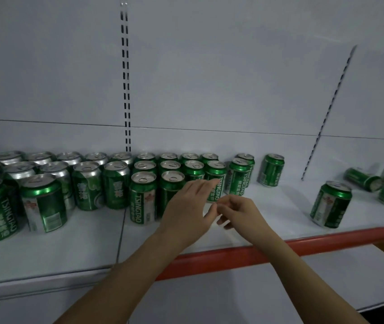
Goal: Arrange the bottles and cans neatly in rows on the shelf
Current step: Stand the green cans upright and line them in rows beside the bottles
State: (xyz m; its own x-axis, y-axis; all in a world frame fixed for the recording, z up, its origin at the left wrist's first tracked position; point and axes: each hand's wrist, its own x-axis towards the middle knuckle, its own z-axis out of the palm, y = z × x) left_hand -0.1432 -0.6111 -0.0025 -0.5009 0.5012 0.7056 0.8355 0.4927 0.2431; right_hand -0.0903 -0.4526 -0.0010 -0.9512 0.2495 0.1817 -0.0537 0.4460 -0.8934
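White shelf [268,220] with a red front edge [303,246] lies bare right of the rowed green cans [143,197]; left hand [186,209] open, right hand [240,212] loosely curled, both empty beside them.

A pale grey metal back panel [209,66] fills the upper view, flat and matte, crossed by a thin horizontal seam low down. 2 slotted upright strips are set into it — a vertical double-slotted one [126,90] left of centre, and a single-slotted one [331,113] at the right, leaning in the wide-angle view. Below lies a pale grey metal shelf board [69,249] with a red front edge strip [303,244]. A lower pale shelf [315,281] juts out beneath — the light is dim and even.
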